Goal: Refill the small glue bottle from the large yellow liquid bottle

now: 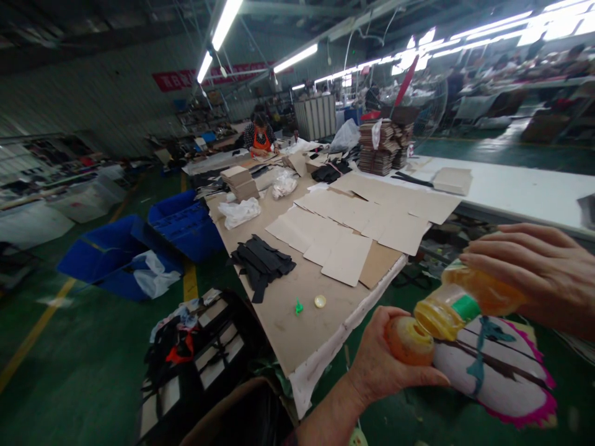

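In my left hand (372, 359) is a small, round orange bottle (405, 349) with an open yellowish top, fingers and thumb wrapped around it. From the right, my right hand (539, 266) grips a larger translucent yellow plastic bottle (488, 288) with a green label. That bottle is tipped to the left, its open mouth right at the small bottle's opening. Whether liquid is flowing cannot be made out. On the nearby table corner lie a small green piece (298, 306), perhaps a nozzle, and a round yellow cap (320, 301).
Beige sheets (344, 226) and black strips (261, 260) cover parts of the table (297, 344). Blue bins (111, 251) stand left on the floor. A white padded item with pink edging (493, 371) is below my hands. Another person (260, 136) works at the table's far end.
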`<state>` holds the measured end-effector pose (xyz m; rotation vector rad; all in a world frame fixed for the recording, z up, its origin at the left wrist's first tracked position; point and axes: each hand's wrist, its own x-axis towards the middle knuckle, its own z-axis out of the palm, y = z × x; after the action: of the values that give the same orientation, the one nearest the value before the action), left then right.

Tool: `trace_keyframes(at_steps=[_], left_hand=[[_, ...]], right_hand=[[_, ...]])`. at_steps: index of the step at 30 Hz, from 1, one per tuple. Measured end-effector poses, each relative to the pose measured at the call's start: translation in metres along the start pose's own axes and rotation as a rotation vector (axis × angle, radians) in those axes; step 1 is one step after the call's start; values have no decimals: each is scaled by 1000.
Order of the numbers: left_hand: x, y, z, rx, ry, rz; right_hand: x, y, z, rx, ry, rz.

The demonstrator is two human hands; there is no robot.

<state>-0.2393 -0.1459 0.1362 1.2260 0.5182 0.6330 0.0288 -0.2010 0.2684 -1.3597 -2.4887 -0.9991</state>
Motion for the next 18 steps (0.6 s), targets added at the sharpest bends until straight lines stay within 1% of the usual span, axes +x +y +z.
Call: trace_keyframes(at_steps=[4, 7, 13, 18], left_hand=[[-2, 0, -4, 84, 7, 16], [-3, 0, -5, 107, 0, 17], [-4, 3, -1, 33, -24, -9], [-5, 6, 2, 40, -28, 3]], right_hand=[[1, -4, -2, 12, -22, 14], [-1, -6, -3, 2, -24, 16], [-3, -6, -7, -26, -17, 1], [-5, -7, -12, -24, -22, 17]])
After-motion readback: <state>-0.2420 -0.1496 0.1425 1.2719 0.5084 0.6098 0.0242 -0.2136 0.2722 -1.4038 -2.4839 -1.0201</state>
